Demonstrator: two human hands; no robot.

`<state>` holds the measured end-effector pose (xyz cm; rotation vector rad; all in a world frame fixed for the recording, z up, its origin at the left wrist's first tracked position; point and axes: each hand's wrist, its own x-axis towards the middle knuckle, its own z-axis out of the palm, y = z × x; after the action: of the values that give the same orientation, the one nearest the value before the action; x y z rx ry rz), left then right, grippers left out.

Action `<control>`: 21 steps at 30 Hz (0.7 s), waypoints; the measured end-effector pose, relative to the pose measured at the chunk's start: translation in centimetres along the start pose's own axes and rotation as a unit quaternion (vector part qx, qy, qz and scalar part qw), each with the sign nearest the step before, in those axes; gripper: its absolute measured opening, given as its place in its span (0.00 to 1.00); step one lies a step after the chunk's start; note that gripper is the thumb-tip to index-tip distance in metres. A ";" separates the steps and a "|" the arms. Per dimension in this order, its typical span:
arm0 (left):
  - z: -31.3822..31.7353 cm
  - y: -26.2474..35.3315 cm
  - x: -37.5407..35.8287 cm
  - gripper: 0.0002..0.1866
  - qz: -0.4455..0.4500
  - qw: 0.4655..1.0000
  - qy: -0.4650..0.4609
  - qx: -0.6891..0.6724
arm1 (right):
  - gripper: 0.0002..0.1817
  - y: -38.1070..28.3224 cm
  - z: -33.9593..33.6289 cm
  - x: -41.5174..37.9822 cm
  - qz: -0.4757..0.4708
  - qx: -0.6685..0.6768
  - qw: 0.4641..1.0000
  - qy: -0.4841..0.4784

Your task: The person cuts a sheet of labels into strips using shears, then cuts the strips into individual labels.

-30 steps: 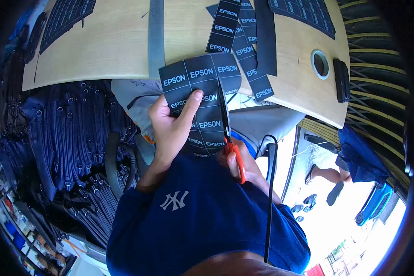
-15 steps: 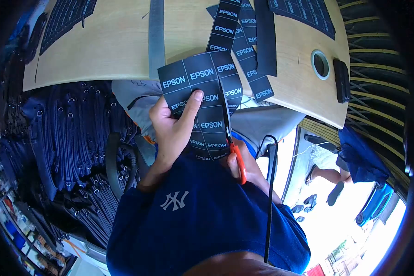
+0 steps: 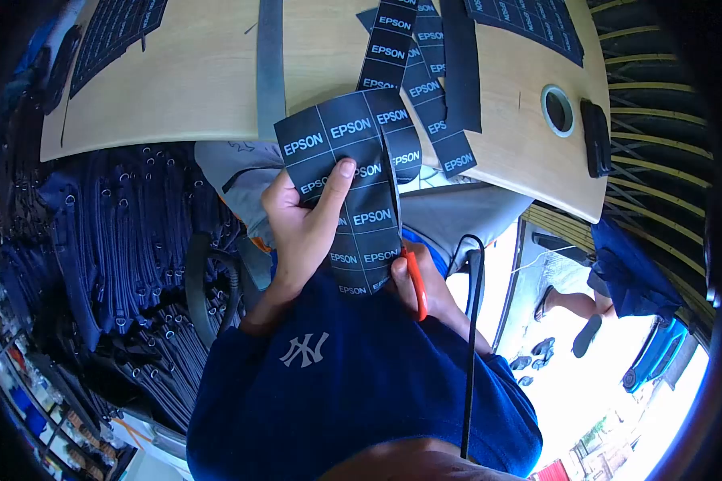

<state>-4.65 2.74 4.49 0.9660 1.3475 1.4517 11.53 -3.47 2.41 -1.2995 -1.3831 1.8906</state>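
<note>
My left hand (image 3: 305, 228) grips a black sheet (image 3: 371, 196) printed with a grid of white EPSON labels, its thumb pressed flat on top. In my right hand (image 3: 429, 276) is a pair of scissors (image 3: 415, 284) with orange-red handles. Their dark blades run up along a line between two label columns, with the right-hand column lying beyond them. The sheet hangs over my lap at the table's front edge, its lower end near my shirt. My left fingers behind the sheet are hidden.
On the wooden table (image 3: 192, 80) lie cut EPSON strips (image 3: 388, 51), a plain dark strip (image 3: 462, 88), label sheets (image 3: 525, 26) and a tape roll (image 3: 557, 111). Dark straps with metal rings (image 3: 112, 240) hang at left. A person's leg (image 3: 569, 305) shows at right.
The sheet's lower part has slid slightly down and left, and less of the right-hand column shows beside the blades. Both hands stay almost in place.
</note>
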 end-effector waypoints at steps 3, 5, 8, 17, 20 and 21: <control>0.0 0.1 0.0 0.05 0.005 1.000 0.002 0.002 | 0.45 -0.6 -0.1 0.0 -0.002 -0.003 1.000 -0.009; 0.0 0.2 0.1 0.05 -0.001 1.000 -0.003 -0.004 | 0.44 -0.6 0.0 0.1 -0.029 -0.020 0.999 0.017; -0.1 0.3 0.0 0.05 -0.009 1.000 0.000 -0.001 | 0.23 -0.5 -0.2 -0.1 -0.074 -0.010 0.997 0.028; -0.8 0.7 2.1 0.06 -0.063 0.990 -0.031 -0.120 | 0.23 1.1 -0.7 -0.1 -0.112 -0.078 0.990 0.023; -0.3 0.5 2.0 0.05 -0.038 0.997 -0.009 -0.071 | 0.26 -0.6 -0.5 0.0 -0.103 -0.009 0.995 -0.004; -0.2 0.5 1.9 0.05 -0.037 0.997 -0.010 -0.071 | 0.26 -0.6 -0.4 0.0 -0.105 -0.009 0.994 -0.003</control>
<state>-5.45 4.48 4.89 0.8294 1.2347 1.4574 11.81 -3.00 2.87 -1.1095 -1.4813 1.7469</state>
